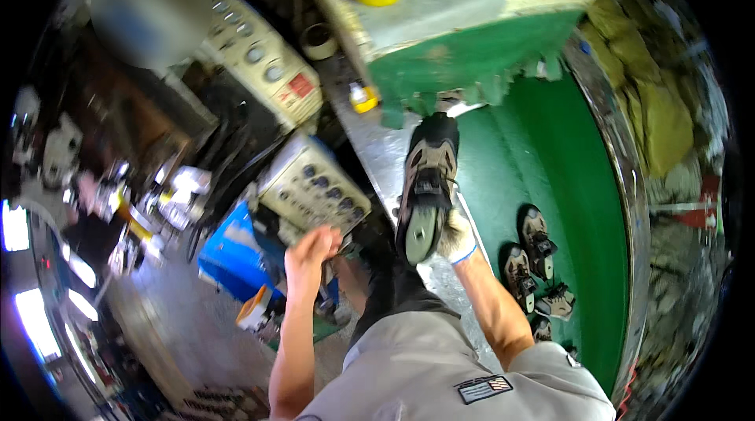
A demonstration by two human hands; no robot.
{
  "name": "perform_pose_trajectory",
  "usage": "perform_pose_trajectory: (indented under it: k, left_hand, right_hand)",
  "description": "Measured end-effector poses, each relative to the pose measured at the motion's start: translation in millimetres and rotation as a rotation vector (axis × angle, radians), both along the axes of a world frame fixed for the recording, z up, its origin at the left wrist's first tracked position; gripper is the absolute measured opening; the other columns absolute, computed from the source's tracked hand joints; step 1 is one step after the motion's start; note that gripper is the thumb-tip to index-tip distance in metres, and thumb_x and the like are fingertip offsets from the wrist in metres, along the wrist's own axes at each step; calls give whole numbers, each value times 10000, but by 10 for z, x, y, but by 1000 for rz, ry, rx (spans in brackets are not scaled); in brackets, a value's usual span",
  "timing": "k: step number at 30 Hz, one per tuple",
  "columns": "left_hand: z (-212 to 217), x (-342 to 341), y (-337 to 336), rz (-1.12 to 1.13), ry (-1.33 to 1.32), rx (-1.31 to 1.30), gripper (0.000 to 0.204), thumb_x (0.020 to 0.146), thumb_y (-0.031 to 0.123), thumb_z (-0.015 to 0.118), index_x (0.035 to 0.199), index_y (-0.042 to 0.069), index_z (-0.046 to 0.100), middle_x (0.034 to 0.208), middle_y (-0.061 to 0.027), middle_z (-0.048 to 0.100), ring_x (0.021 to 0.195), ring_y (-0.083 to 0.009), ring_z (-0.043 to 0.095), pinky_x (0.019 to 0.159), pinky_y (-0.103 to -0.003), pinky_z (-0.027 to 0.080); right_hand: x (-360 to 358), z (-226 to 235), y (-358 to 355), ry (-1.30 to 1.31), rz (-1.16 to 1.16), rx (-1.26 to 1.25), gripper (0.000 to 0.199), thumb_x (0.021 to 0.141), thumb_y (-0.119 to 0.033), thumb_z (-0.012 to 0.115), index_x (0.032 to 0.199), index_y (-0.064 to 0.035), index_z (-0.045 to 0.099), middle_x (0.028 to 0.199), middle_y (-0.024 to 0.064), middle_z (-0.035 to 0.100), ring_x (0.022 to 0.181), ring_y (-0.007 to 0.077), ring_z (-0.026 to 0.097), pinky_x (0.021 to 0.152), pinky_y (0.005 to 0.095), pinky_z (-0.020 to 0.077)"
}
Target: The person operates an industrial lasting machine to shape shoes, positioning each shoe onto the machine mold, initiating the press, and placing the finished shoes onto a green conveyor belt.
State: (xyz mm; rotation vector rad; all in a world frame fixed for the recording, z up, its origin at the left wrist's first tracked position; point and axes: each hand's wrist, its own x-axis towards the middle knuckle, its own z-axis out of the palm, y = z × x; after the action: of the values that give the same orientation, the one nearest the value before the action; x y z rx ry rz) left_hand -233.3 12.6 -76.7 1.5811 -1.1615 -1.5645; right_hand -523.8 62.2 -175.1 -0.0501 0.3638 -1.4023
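Shoe [430, 177] is held by outstretched right hand [454, 237].

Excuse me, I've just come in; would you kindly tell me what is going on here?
The person's gloved right hand holds a black and beige shoe. The left hand holds nothing visible and is near a cream control box. More shoes lie on the green surface to the right.
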Motion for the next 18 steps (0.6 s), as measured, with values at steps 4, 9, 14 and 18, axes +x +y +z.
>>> perform_pose_trajectory:
  k: [4, 9, 14, 18]
  left_hand:
    - [351, 363, -438, 8, 265, -4, 512, 1006, 328, 616, 1358, -41, 566, 1159, -123, 696, 1007, -207, 680, 870, -353, 546]
    - [523, 1396, -360, 320, 307, 14, 289, 884, 127, 765, 1125, -21, 702, 933, -80, 739, 760, -158, 702, 669, -305, 585]
    - [562, 2110, -118, 601, 302, -22, 307, 864, 56, 759, 1148, -38, 691, 956, -94, 736, 780, -153, 710, 714, -290, 608]
    - [394, 2497, -31, 815, 347, -140, 417, 843, -30, 721, 1249, -62, 638, 1087, -143, 720, 857, -187, 722, 749, -315, 617]
  right_hand:
    - [1083, 251, -178, -1052, 415, 166, 603, 973, -454, 612, 1349, 13, 546, 1179, 165, 679, 1029, 269, 694, 875, 416, 593]
    - [2043, 666, -489, -37, 485, 178, 468, 999, -378, 595, 1289, -12, 582, 1003, 87, 670, 824, 194, 678, 735, 347, 590]
    - [2879, 887, -666, 553, 465, -11, 444, 1025, -301, 576, 1350, 2, 558, 1183, 138, 679, 975, 241, 703, 864, 395, 602]
    - [3356, 1130, -877, 401, 579, 45, 456, 1030, -247, 586, 1405, 4, 524, 1176, 57, 667, 1009, 119, 647, 880, 269, 540]
